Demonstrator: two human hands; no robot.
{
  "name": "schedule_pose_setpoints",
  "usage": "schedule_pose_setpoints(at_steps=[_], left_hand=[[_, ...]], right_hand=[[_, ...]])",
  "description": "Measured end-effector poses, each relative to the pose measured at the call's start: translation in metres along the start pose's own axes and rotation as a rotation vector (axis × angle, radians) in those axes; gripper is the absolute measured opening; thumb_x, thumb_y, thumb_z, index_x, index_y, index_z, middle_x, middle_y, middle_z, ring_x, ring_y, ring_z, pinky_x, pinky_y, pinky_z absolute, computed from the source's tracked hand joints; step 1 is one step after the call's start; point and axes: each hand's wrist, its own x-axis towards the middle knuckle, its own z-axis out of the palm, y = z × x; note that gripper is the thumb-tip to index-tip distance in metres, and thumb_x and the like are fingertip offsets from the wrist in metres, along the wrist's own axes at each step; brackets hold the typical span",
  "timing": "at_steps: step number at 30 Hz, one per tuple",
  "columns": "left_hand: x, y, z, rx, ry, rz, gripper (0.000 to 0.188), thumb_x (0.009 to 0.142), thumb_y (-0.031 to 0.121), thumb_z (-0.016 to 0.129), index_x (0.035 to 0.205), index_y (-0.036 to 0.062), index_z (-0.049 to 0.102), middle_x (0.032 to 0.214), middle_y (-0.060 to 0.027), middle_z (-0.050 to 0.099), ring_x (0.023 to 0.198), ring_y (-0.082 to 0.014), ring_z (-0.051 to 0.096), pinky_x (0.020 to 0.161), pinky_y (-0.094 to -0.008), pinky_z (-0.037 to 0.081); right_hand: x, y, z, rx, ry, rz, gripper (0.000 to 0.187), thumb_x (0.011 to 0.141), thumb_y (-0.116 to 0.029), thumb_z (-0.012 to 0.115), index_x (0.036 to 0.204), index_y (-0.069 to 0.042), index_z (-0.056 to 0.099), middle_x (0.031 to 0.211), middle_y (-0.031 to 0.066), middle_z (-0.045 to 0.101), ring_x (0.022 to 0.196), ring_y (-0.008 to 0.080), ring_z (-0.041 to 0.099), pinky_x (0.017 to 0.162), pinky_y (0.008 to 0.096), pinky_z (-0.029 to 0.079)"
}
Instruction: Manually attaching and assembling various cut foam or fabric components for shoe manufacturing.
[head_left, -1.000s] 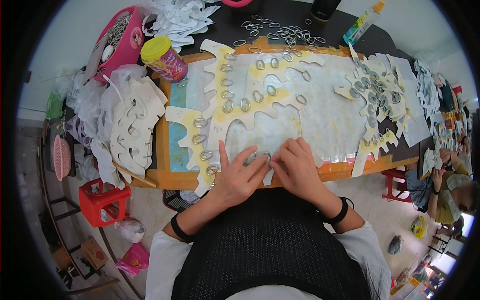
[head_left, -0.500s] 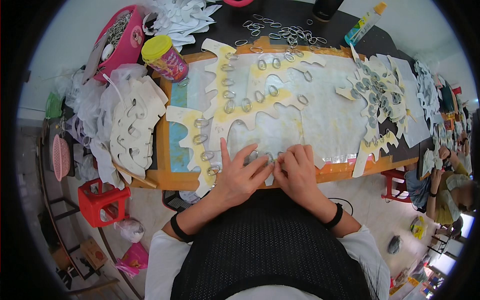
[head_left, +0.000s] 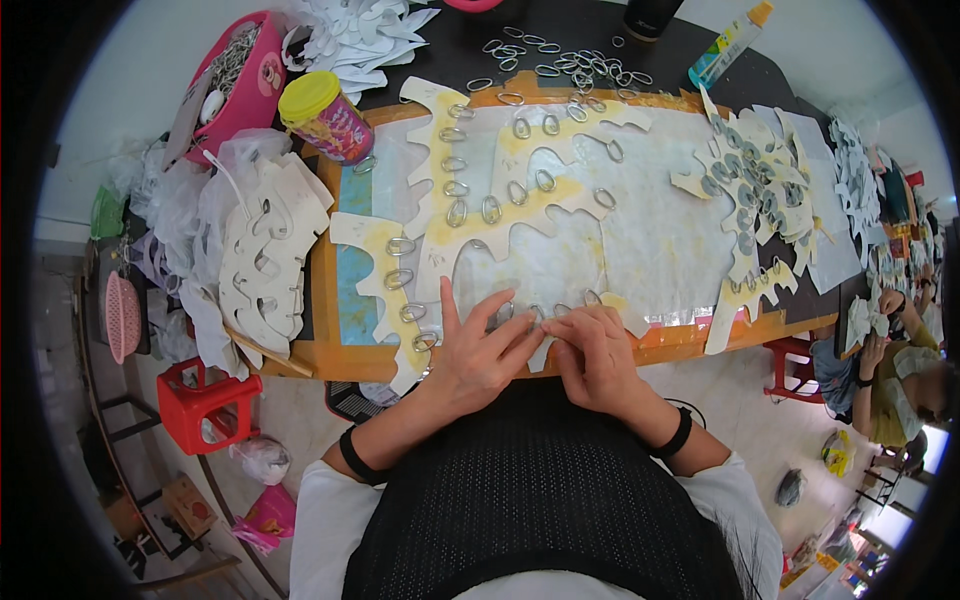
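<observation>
A white toothed strip [head_left: 630,318] smeared with yellow lies at the table's near edge, with metal oval rings [head_left: 592,297] on its teeth. Both hands partly cover it. My left hand [head_left: 478,352] has its outer fingers spread across the strip; its thumb and index finger close at a tooth. Against those fingertips, my right hand [head_left: 598,358] is pinched at the same tooth, its fingers curled. The tooth between the fingertips is mostly hidden. Farther out lie more ringed strips, one at the left [head_left: 385,262] and a branching one [head_left: 445,225] in the middle.
Loose oval rings [head_left: 575,65] lie at the back, near a glue bottle [head_left: 730,45]. A yellow-lidded tub [head_left: 328,115] and a pink basket [head_left: 240,85] stand back left. White cut-outs [head_left: 270,250] are piled left, finished-looking strips [head_left: 760,185] right. A co-worker [head_left: 900,370] sits far right.
My right hand has shifted slightly left and its fingers have curled more, uncovering a ring behind them. My left hand stays nearly where it was.
</observation>
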Motion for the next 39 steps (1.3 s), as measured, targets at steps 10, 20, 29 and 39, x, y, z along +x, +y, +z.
schedule_pose_setpoints(at_steps=[10, 20, 29, 39], left_hand=[[-0.001, -0.001, -0.001, 0.009, 0.032, -0.001, 0.022, 0.072, 0.011, 0.068, 0.094, 0.0116, 0.073, 0.112, 0.0022, 0.066, 0.113, -0.0257, 0.055, 0.107, -0.0701, 0.007], [-0.01, -0.004, 0.004, 0.026, 0.047, 0.078, 0.021, 0.077, 0.009, 0.069, 0.098, 0.0068, 0.067, 0.101, 0.002, 0.065, 0.103, -0.0207, 0.061, 0.109, -0.0682, 0.008], [-0.013, -0.004, 0.006, -0.113, 0.072, -0.029, 0.022, 0.077, 0.001, 0.07, 0.096, 0.0018, 0.059, 0.088, -0.0007, 0.065, 0.096, -0.0217, 0.064, 0.109, -0.0672, 0.009], [-0.005, 0.003, -0.004, -0.104, 0.056, -0.091, 0.019, 0.077, 0.0, 0.069, 0.093, 0.003, 0.06, 0.084, -0.0007, 0.066, 0.109, -0.0236, 0.061, 0.109, -0.0669, 0.008]], right_hand=[[-0.006, 0.001, 0.006, -0.033, 0.039, 0.01, 0.034, 0.073, 0.006, 0.064, 0.106, 0.003, 0.054, 0.096, 0.0135, 0.06, 0.085, 0.0312, 0.06, 0.076, 0.0402, 0.048], [-0.009, 0.003, 0.01, -0.068, 0.081, -0.006, 0.035, 0.074, 0.003, 0.066, 0.106, 0.002, 0.054, 0.099, 0.0151, 0.06, 0.085, 0.0328, 0.06, 0.076, 0.0407, 0.048], [-0.012, 0.003, 0.012, -0.065, 0.066, 0.026, 0.036, 0.075, 0.001, 0.066, 0.108, 0.001, 0.053, 0.1, 0.0166, 0.06, 0.086, 0.034, 0.06, 0.077, 0.0408, 0.048], [-0.013, -0.003, 0.004, 0.46, 0.201, 0.254, 0.042, 0.074, 0.006, 0.064, 0.114, -0.003, 0.055, 0.1, 0.0145, 0.061, 0.09, 0.0319, 0.06, 0.079, 0.038, 0.049]])
